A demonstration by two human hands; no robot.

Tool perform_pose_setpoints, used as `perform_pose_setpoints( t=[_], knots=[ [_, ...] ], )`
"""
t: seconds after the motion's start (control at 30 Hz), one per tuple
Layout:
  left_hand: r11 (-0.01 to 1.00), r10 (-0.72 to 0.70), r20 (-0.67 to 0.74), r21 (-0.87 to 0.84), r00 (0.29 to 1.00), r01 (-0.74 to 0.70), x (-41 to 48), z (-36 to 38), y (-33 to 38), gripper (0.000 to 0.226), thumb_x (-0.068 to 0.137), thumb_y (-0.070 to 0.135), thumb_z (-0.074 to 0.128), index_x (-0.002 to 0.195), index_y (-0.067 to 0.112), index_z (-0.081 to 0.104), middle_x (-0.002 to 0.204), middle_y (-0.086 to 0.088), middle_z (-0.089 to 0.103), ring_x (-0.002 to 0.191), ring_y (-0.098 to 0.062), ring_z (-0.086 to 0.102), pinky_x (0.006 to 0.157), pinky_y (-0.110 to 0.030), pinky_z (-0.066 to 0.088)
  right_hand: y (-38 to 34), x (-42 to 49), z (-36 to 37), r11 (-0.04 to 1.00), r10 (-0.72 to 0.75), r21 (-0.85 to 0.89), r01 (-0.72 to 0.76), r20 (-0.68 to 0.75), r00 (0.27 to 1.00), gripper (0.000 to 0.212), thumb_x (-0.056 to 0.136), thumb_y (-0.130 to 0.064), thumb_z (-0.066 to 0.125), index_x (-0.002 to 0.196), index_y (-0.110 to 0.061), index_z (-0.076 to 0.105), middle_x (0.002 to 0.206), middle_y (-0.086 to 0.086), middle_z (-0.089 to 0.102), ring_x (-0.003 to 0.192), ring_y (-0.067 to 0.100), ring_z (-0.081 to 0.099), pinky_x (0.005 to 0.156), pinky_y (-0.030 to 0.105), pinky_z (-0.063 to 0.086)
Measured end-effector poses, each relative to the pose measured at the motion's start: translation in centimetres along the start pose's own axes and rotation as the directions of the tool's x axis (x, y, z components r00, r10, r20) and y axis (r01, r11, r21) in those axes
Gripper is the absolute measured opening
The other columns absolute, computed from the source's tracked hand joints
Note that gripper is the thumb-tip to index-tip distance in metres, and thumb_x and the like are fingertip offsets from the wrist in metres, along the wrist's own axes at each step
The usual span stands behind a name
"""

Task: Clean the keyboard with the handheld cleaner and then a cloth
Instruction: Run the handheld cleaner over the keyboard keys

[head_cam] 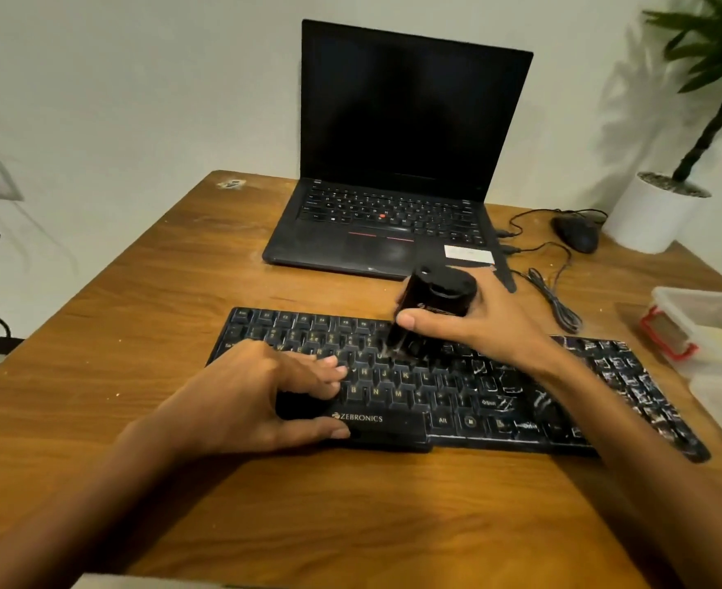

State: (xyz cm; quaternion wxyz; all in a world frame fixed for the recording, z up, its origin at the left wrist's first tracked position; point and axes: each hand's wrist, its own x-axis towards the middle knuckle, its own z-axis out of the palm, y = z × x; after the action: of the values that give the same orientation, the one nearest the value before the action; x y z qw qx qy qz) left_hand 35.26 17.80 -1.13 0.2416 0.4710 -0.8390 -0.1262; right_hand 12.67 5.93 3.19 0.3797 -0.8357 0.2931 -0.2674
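Observation:
A black Zebronics keyboard (499,388) lies across the wooden table, its right half streaked with white dust. My right hand (474,323) grips a small black handheld cleaner (436,299), whose lower end stands on the keys of the upper middle rows. My left hand (257,397) rests on the keyboard's left half, fingers lying flat over the keys and thumb along the front edge by the space bar. No cloth is in view.
An open black laptop (393,163) stands behind the keyboard. A black mouse (576,233) with its cables lies at the back right, beside a white plant pot (652,214). Clear plastic boxes (708,329) sit at the right edge. The wooden table (138,312) carries scattered crumbs.

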Motion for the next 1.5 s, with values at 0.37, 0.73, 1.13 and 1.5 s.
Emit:
perform_pose_setpoints(
  t=[0.37, 0.73, 1.13, 1.5],
  knots=[
    [1.0, 0.0, -0.011, -0.01, 1.0, 0.0, 0.0, -0.1, 0.2, 0.046, 0.076, 0.056, 0.063, 0.102, 0.018, 0.069, 0.111, 0.013, 0.061, 0.108, 0.015, 0.05, 0.091, -0.009, 0.042, -1.6, 3.5, 2.1, 0.987, -0.094, -0.119, 0.104, 0.088, 0.992, 0.042, 0.073, -0.039, 0.074, 0.088, 0.0, 0.063, 0.083, 0.017, 0.067, 0.078, 0.027, 0.064, 0.072, 0.04, 0.05],
    [1.0, 0.005, -0.023, -0.031, 1.0, -0.006, 0.0, 0.0, 0.0, 0.048, 0.076, 0.056, 0.064, 0.103, 0.018, 0.07, 0.112, 0.012, 0.061, 0.108, 0.012, 0.052, 0.091, -0.013, 0.044, 0.6, 3.0, -2.2, 0.985, 0.02, -0.175, -0.003, 0.098, 0.995, 0.032, 0.074, -0.037, 0.074, 0.076, -0.008, 0.059, 0.069, 0.001, 0.058, 0.063, 0.008, 0.054, 0.057, 0.019, 0.04],
    [0.999, 0.01, -0.031, -0.033, 0.999, -0.011, 0.0, 0.0, -0.2, 0.049, 0.076, 0.057, 0.063, 0.104, 0.017, 0.069, 0.112, 0.016, 0.058, 0.107, 0.014, 0.051, 0.09, -0.012, 0.044, 1.8, 4.9, -1.1, 0.991, -0.028, -0.13, 0.019, -0.067, 0.997, 0.022, 0.076, -0.028, 0.072, 0.073, -0.013, 0.058, 0.067, -0.007, 0.057, 0.064, 0.002, 0.054, 0.059, 0.016, 0.042],
    [1.0, 0.011, -0.041, -0.023, 0.999, -0.012, 0.0, 0.0, -0.3, 0.048, 0.076, 0.056, 0.063, 0.104, 0.017, 0.069, 0.113, 0.011, 0.061, 0.107, 0.01, 0.054, 0.09, -0.018, 0.048, 2.1, 4.1, -0.8, 1.0, -0.004, -0.018, 0.002, -0.1, 0.995, 0.021, 0.079, -0.022, 0.07, 0.083, -0.004, 0.06, 0.077, 0.007, 0.064, 0.072, 0.008, 0.063, 0.066, 0.025, 0.05]
  ],
)
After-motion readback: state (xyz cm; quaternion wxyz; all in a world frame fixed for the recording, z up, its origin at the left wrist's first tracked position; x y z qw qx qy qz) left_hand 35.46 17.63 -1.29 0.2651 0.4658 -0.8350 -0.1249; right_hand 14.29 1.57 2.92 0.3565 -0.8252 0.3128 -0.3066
